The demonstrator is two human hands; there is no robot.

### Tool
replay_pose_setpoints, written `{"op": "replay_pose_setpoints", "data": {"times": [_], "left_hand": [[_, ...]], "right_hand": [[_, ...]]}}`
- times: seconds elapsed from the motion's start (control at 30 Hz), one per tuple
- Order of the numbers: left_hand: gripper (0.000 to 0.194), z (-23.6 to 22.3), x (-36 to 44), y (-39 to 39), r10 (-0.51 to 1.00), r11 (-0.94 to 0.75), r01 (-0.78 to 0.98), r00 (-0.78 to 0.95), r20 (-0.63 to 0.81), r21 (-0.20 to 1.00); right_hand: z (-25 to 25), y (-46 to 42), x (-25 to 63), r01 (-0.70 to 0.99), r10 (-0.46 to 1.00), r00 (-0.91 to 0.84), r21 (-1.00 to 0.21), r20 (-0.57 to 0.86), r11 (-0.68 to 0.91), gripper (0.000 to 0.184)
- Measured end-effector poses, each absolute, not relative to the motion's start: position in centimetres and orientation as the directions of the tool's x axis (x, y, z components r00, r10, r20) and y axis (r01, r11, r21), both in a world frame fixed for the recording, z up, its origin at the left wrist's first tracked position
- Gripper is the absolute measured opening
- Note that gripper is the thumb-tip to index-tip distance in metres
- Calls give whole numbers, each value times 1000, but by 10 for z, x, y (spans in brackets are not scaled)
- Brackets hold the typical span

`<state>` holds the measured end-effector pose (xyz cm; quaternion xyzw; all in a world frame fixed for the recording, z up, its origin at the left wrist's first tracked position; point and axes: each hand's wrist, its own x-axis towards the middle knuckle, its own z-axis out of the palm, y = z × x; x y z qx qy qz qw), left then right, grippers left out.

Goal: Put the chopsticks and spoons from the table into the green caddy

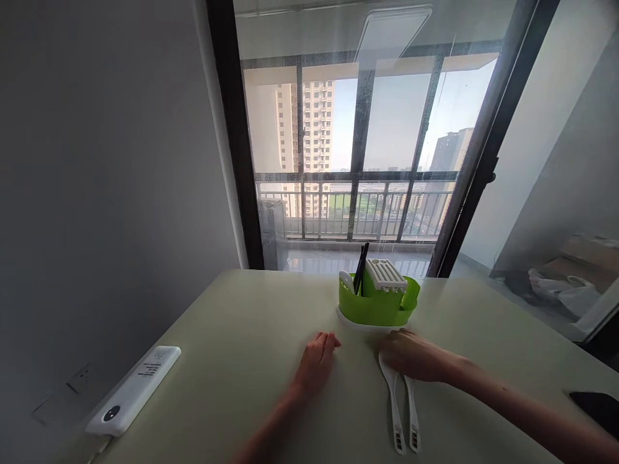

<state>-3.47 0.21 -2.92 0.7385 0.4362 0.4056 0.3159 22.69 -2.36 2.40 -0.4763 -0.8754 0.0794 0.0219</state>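
Observation:
My right hand (410, 356) is low over the table in front of the green cutlery caddy (374, 308), its fingers curled down around the bowl end of a white spoon (412, 412). A second white spoon (393, 403) lies alongside to the left, its bowl partly covered by the same hand. Both handles point toward me, with small dark marks near their ends. My left hand (316, 362) rests on the table left of the spoons, fingers folded together with nothing seen in them. Dark chopsticks (360, 270) and another white spoon (346, 280) stand in the caddy's left part.
A slotted white holder (385, 274) tops the caddy. On the pale table (261, 322), a long white device (138, 390) with a cord lies along the left edge. A dark object (596, 409) sits at the right edge. Glass sliding doors (358, 148) rise behind the table.

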Motion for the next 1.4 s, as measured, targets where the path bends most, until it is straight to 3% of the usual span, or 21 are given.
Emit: {"op": "replay_pose_setpoints", "data": {"times": [0.27,0.5,0.67,0.8,1.0,1.2,1.4], "left_hand": [[54,-30,-35,2,898,-426,406,296,325,809],[53,-33,-35,4,894,-437,406,295,338,802],[54,-34,-36,4,895,-433,403,298,332,806],[54,-34,-36,4,900,-421,404,295,320,812],[53,-33,-36,3,896,-432,411,299,329,803],[54,-32,-35,2,897,-427,426,311,315,797],[55,-32,-36,1,886,-449,426,327,330,785]], "right_hand": [[31,-25,207,845,875,-478,-231,78,482,18],[96,-23,202,823,841,-399,-261,366,504,29],[142,-14,213,887,698,-256,-125,669,445,33],[157,-4,220,949,553,-221,44,803,314,30],[139,11,220,899,524,-438,337,730,281,25],[104,9,209,846,566,-533,395,629,357,28],[90,7,209,849,608,-528,375,593,371,28]]}}
